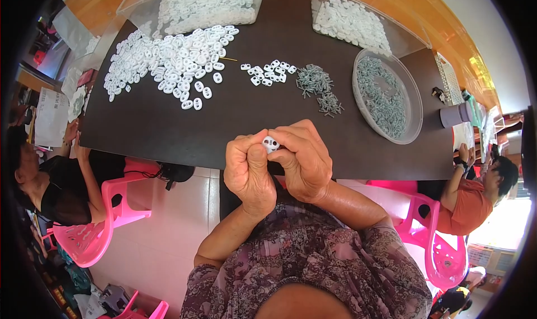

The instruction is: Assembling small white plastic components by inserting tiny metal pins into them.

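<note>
At the near edge of the dark table, a small white plastic piece (271, 144) with dark holes is pinched between the fingertips of both hands. My left hand (250, 171) grips it from the left with thumb and forefinger. From the right, my right hand (305, 159) closes on the same piece, its fingers curled. Beyond my hands lie a little group of white pieces (268, 72) and two small heaps of thin grey parts (314, 80), perhaps springs or screws. A big pile of white oval two-holed pieces (184, 62) spreads over the table's far left.
A round transparent tub (415, 109) of grey parts stands at the right. Transparent bins of white pieces (207, 8) (352, 25) line the far edge. A thin yellowish stick (227, 59) lies beside the pile. People sit at both sides on pink chairs (106, 224).
</note>
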`<move>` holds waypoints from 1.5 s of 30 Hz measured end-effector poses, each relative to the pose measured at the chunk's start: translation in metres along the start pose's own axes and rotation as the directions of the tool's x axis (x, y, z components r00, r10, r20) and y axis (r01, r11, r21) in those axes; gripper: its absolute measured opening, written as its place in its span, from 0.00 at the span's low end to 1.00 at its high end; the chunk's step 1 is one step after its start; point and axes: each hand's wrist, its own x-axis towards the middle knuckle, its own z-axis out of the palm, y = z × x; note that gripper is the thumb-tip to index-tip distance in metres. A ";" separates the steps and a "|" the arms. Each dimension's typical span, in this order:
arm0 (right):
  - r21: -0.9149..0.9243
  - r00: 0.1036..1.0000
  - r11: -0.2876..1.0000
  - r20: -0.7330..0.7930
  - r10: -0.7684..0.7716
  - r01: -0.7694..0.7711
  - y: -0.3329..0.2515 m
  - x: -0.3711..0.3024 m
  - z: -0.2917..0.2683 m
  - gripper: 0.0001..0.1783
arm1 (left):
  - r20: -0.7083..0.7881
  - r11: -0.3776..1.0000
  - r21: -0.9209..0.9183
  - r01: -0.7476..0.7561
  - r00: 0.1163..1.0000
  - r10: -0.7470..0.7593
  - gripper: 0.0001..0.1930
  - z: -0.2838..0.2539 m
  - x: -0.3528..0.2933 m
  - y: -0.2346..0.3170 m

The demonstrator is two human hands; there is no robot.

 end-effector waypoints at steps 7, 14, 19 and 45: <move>-0.023 0.999 0.999 0.013 -0.038 0.038 0.000 0.002 0.000 0.18 | -0.024 0.996 0.054 -0.068 0.997 0.069 0.10 0.004 -0.003 -0.001; -0.049 0.998 0.997 -0.025 -0.063 0.062 0.002 0.000 0.007 0.17 | -0.034 0.994 0.075 -0.084 0.996 0.086 0.09 0.004 -0.005 -0.006; -0.049 0.999 0.998 -0.029 -0.039 0.038 0.005 -0.002 0.008 0.11 | -0.058 0.992 0.112 -0.060 0.996 0.066 0.09 0.007 -0.004 -0.009; 0.004 0.996 0.998 -0.069 -0.056 0.057 -0.006 0.009 0.007 0.12 | -0.013 0.997 0.018 -0.080 0.997 0.080 0.10 0.006 -0.006 0.007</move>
